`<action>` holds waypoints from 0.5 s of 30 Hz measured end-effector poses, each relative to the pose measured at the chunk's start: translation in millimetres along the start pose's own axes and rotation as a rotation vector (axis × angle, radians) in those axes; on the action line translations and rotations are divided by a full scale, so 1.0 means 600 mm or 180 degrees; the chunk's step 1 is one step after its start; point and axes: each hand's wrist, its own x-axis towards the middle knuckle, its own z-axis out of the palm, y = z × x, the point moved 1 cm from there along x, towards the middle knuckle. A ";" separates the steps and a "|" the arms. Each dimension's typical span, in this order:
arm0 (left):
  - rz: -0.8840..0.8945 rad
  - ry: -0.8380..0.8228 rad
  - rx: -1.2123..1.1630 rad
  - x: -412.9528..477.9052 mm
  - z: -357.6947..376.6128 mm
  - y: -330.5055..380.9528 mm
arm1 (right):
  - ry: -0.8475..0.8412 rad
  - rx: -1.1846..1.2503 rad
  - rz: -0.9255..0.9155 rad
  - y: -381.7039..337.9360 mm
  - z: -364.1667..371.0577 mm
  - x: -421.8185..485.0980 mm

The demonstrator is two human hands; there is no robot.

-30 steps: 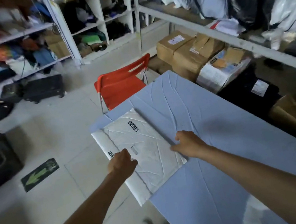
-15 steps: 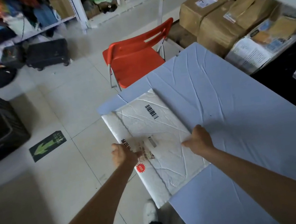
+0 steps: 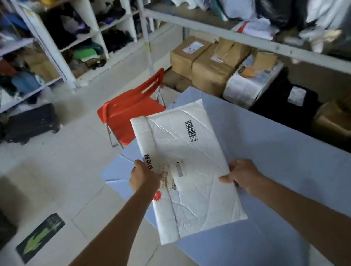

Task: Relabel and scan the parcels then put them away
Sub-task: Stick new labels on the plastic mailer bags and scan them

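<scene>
White crinkled padded-plastic mailer [image 3: 190,176] is held over the left edge of the pale-blue covered table [image 3: 289,160]. The left hand [image 3: 143,178] pinches its left border and the right hand [image 3: 243,176] grips its right border, thumb on top. Both holds are shallow and the film looks slick. If either slips, the parcel would likely fall past the table's left edge to the floor.

Red chair [image 3: 131,114] off table [image 3: 276,151] far end; boxes [image 3: 208,68] right; floor [image 3: 61,174] left open.
</scene>
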 end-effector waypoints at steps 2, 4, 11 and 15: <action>0.0492 -0.0082 0.0136 -0.016 0.011 0.067 | 0.0039 0.0414 0.0004 0.008 -0.060 -0.031; 0.0992 -0.0241 0.0247 -0.042 0.036 0.136 | 0.0077 0.0876 0.0175 0.029 -0.120 -0.062; 0.2313 -0.0816 0.0351 -0.211 0.178 0.325 | 0.0986 0.2052 0.0234 0.152 -0.318 -0.177; 0.2786 -0.1010 0.0299 -0.326 0.255 0.379 | 0.1178 0.2373 0.0212 0.244 -0.398 -0.250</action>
